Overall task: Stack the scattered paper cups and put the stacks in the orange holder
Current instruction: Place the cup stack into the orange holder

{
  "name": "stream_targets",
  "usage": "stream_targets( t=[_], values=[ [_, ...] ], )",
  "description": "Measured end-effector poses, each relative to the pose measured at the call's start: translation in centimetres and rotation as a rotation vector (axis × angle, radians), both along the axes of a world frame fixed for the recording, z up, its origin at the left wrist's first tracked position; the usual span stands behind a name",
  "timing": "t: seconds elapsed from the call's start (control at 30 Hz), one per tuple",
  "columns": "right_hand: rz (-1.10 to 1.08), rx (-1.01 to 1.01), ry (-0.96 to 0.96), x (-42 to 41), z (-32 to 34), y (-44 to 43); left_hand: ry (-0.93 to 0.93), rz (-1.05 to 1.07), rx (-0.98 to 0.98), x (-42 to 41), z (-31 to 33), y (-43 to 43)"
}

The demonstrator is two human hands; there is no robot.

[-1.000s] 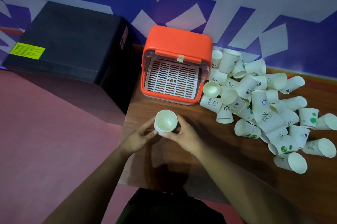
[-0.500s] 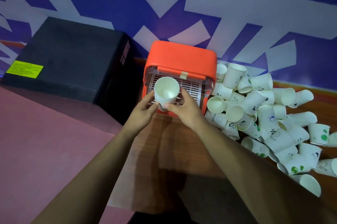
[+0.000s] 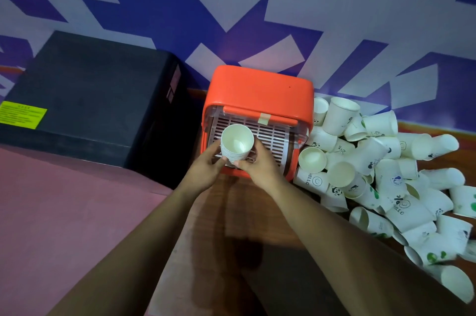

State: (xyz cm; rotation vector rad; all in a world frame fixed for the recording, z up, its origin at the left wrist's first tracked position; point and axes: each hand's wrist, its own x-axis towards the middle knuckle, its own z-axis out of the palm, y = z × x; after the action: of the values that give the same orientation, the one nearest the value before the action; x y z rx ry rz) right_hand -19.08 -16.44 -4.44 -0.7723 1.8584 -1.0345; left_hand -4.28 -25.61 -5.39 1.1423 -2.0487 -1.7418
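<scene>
Over the tabletop (image 3: pixel 231 215) I see my left hand (image 3: pixel 206 171) and right hand (image 3: pixel 260 167), fingers clamped on the stack of cups (image 3: pixel 235 144), mouth tilted up toward me, base pointing into the orange holder (image 3: pixel 260 89), loose cups (image 3: pixel 381 166) piled right.

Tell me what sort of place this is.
Probably a staged indoor work corner rather than a kitchen: a wooden table against a blue-and-white patterned wall, a black box alongside, and a heap of paper cups beside an orange holder.
</scene>
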Motion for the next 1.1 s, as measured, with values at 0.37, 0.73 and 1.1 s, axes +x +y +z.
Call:
stream_targets(
  t=[0.37, 0.73, 1.1],
  values=[
    [-0.074, 0.012, 0.003, -1.1, -1.7, -3.3, 0.070, 0.136, 0.041, -2.1, -0.4, -1.5],
    [-0.147, -0.010, 0.016, -2.4, -3.8, -5.3, 0.127, 0.138, -0.005, -3.4, -2.3, -3.0],
    [-0.138, 0.000, 0.139, -1.9, -3.2, -3.9, 0.037, 0.195, 0.037, -2.1, -2.5, -2.3]
  ],
)
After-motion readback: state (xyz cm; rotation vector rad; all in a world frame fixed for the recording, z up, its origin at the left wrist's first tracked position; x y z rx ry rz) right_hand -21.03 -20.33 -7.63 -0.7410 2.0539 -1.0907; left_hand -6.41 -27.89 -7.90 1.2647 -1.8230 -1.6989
